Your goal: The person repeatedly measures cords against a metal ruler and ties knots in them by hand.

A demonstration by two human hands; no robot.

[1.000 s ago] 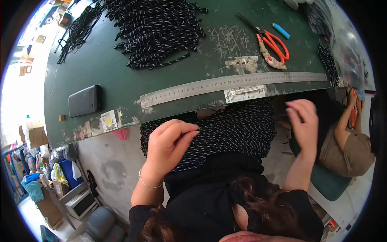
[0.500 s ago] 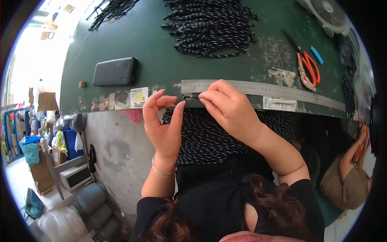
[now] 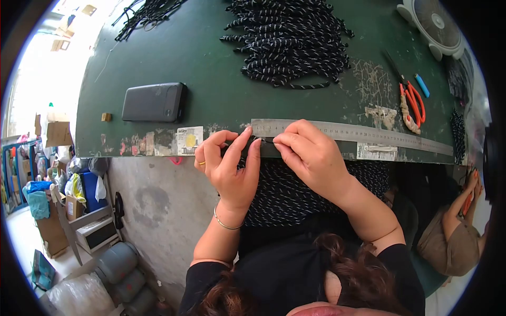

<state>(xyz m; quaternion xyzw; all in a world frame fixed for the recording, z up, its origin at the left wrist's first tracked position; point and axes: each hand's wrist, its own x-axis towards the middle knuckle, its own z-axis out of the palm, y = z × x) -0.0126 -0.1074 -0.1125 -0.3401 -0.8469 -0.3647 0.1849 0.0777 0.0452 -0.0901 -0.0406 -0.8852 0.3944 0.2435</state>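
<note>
A short piece of thin black cord (image 3: 268, 140) spans the gap between my two hands at the table's front edge. My right hand (image 3: 313, 160) is closed, pinching one end between thumb and fingertips. My left hand (image 3: 232, 166) has its thumb and index finger at the other end, where a small dark knot or loop partly shows; its other fingers are curled. Just behind the fingers lies a steel ruler (image 3: 369, 136). Black cords with white flecks (image 3: 284, 192) cover my lap below the table edge.
Bundled flecked cords (image 3: 295, 45) are heaped at the back middle of the green table (image 3: 211, 58). A black power bank (image 3: 154, 102) lies left. Orange-handled scissors (image 3: 415, 102), a blue tool (image 3: 422, 85) and a white fan (image 3: 435, 23) are right. Another person's hand (image 3: 470, 187) shows far right.
My left hand has moved right relative to the ruler, its index finger and thumb now closing at the cord's end. The right hand keeps its pinch. The whole view has shifted slightly.
</note>
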